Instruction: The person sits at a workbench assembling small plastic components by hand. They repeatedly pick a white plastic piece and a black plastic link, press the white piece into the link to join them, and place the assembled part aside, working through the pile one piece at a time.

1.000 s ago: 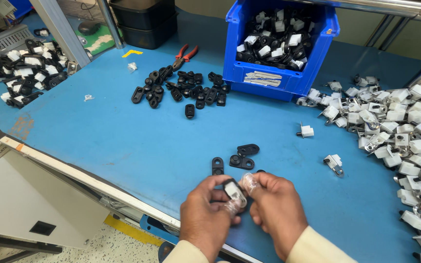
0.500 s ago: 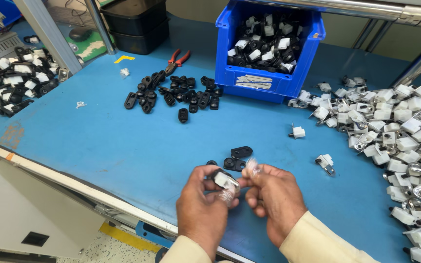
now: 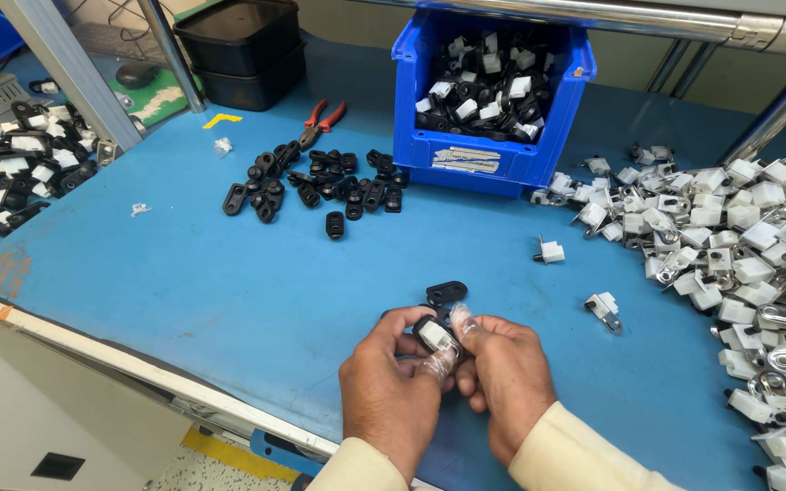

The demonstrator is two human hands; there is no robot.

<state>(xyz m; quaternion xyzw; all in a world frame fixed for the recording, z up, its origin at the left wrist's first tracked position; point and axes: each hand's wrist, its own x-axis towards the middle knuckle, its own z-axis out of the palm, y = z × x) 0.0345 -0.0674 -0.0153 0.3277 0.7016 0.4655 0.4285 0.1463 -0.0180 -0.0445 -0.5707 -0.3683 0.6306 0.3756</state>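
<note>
My left hand [image 3: 389, 388] and my right hand [image 3: 508, 379] meet near the front edge of the blue table [image 3: 184, 273]. Together they grip a small black plastic part with a white insert [image 3: 436, 336], pinched between thumbs and fingertips. Clear finger covers show on some fingertips. A loose black part [image 3: 446, 293] lies on the table just beyond my hands. Cream sleeves cover both wrists.
A blue bin [image 3: 493, 91] of black-and-white parts stands at the back. Loose black parts [image 3: 311, 182] lie left of it, with red pliers [image 3: 322, 120] behind. A heap of white clips with metal pieces [image 3: 739, 264] fills the right side. Assembled parts [image 3: 15, 168] sit far left.
My hands have stayed together on the part, turning it a little between the fingers. The view has shifted slightly, so the table's things sit a bit lower and to the left.
</note>
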